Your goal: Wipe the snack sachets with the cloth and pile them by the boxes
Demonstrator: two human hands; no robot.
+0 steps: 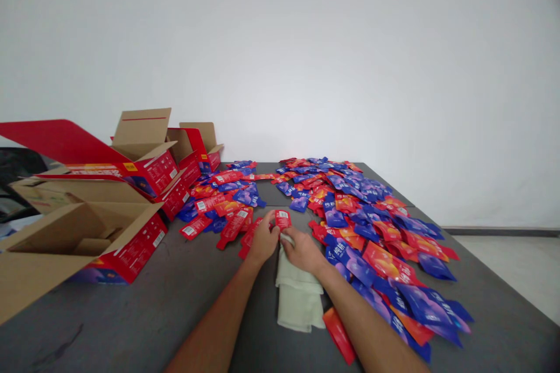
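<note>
A small red pouch (282, 218) with a white label is held up in front of me over the dark table. My left hand (264, 240) is closed on its left side, thumb towards the middle. From the right, my right hand (303, 250) pinches a fold of a pale green cloth (299, 302) against the lower part of the pouch. The rest of the cloth hangs down and lies on the table below my hands. Part of the pouch is hidden by my fingers. Beside my right forearm lies a single orange-red pouch (338, 335).
A big heap of red and blue pouches (380, 259) spreads along the right side. A smaller pile of pouches (227, 198) lies left of centre. Several open red cardboard boxes (139, 247) stand at the left, flaps up. A white wall (306, 58) rises behind the table (144, 320).
</note>
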